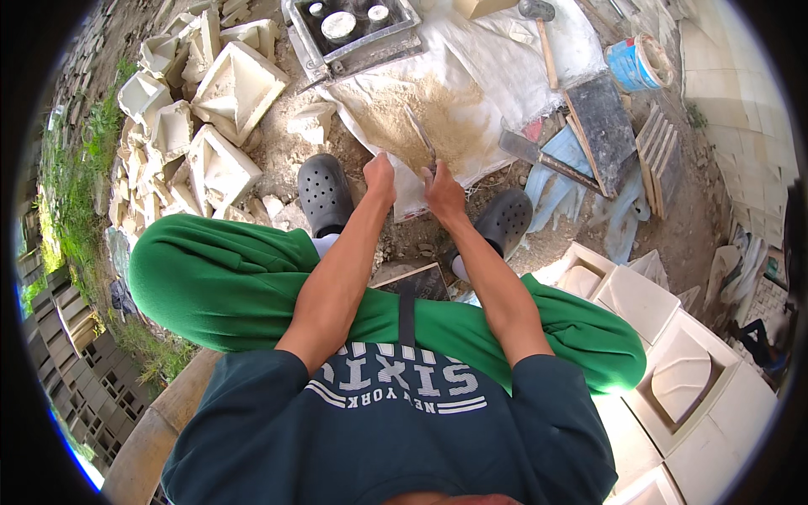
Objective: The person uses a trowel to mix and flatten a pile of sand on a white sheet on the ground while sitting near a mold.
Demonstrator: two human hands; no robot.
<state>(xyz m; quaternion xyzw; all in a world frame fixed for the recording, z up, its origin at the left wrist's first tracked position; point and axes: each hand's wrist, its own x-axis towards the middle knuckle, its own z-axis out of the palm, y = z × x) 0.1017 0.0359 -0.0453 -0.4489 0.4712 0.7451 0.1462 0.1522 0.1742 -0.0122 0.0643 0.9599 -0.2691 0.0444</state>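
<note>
A white woven sheet (pixel 522 109) lies on the ground in front of me, with a spread of sandy powder (pixel 459 109) over its near part. My left hand (pixel 380 175) is closed at the sheet's near left edge and appears to pinch it. In my right hand (pixel 444 192) is a narrow trowel (pixel 418 130); its blade points away and slightly left, over the powder. The fingers wrap the handle, which is mostly hidden. Both hands are close together between my feet, in dark clogs (pixel 326 192).
Broken cream-coloured mould pieces (pixel 240 91) are heaped at left. Beyond the sheet stands a dark metal mould box (pixel 358 50). A mallet (pixel 547 50), a blue bucket (pixel 633 64) and dark boards (pixel 602 126) lie at right. Cream cast blocks (pixel 635 296) line the lower right.
</note>
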